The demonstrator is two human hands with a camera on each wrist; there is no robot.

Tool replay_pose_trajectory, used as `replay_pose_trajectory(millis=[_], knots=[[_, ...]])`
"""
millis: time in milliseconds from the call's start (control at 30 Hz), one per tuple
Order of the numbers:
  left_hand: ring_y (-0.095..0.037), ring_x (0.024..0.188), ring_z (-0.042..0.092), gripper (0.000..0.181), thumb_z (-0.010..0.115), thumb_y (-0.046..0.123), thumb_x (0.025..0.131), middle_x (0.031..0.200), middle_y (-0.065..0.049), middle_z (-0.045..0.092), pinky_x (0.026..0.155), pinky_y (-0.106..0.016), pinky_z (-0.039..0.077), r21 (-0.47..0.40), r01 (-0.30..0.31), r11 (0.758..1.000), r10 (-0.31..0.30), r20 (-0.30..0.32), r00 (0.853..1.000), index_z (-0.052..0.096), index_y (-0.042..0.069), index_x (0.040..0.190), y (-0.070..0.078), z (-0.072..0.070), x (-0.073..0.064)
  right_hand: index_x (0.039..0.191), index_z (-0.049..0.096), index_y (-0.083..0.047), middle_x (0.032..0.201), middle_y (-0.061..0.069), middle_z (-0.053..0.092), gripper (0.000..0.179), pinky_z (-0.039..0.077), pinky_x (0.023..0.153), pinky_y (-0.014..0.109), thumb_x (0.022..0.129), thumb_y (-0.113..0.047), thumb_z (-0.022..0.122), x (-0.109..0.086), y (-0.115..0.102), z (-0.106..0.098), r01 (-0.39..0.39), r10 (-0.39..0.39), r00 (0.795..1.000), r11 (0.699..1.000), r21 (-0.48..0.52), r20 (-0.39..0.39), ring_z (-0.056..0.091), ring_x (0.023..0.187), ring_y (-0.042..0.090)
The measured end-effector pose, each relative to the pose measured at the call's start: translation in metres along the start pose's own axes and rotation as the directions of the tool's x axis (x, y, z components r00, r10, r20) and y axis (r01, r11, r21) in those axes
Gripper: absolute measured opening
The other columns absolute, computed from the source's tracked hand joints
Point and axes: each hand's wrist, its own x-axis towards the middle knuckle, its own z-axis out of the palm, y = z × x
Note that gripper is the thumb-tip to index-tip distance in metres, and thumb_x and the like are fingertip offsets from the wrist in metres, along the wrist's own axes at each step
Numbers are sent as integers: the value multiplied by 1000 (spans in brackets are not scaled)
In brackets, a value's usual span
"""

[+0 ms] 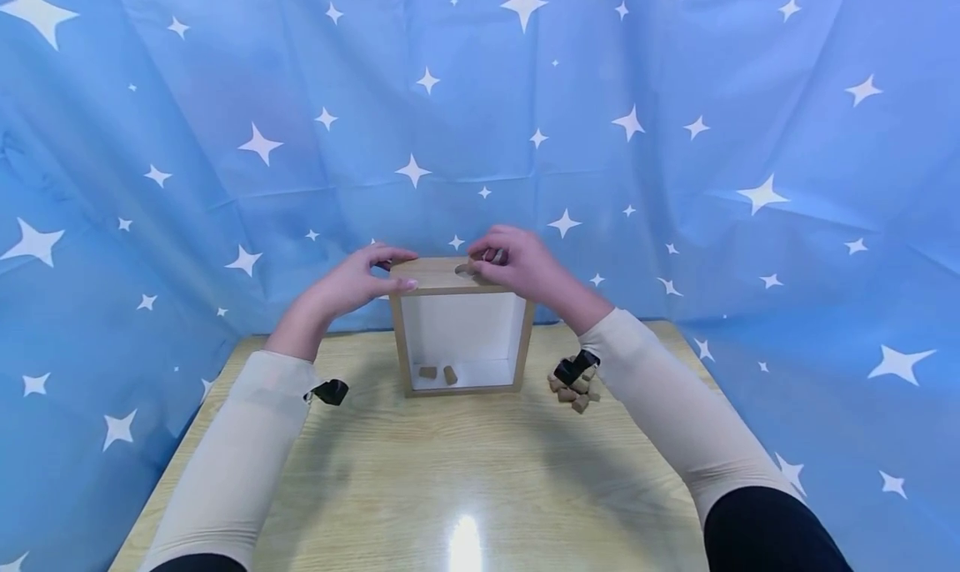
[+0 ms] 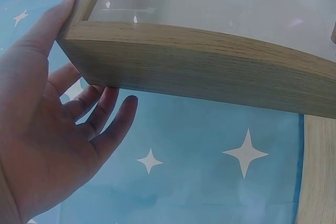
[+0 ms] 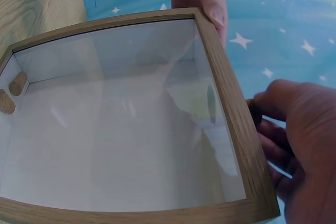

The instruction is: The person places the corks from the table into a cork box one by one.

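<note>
A wooden box frame (image 1: 399,343) with a white inside and a clear front stands upright on the table. My left hand (image 1: 348,284) grips its top left corner, thumb at the front and fingers behind, as the left wrist view (image 2: 58,124) shows. Over an oval hole (image 1: 461,268) in the top side, my right hand (image 1: 521,263) pinches a small cork (image 3: 255,113), mostly hidden by the fingers. Two corks lie inside on the box's floor, one on its side (image 1: 427,372) and one tilted (image 1: 450,375).
A small pile of corks (image 1: 580,403) lies on the table to the right of the box, partly under the right wrist's black camera (image 1: 576,367). Behind the wooden table (image 1: 450,455) hangs a blue curtain (image 1: 480,97) with white stars.
</note>
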Motion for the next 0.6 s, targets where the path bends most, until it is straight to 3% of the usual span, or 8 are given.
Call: replay_pose_trajectory(millis=[600], knots=[[-33, 144, 43, 68, 81, 55, 100, 165, -4, 49, 112, -60, 45, 0, 17, 1000, -17, 2, 1000, 62, 26, 159, 2, -1, -1, 121, 80, -1, 110, 7, 76, 20, 63, 83, 36, 103, -9, 81, 7, 4, 7, -6, 7, 999, 1000, -14, 35, 74, 95, 21]])
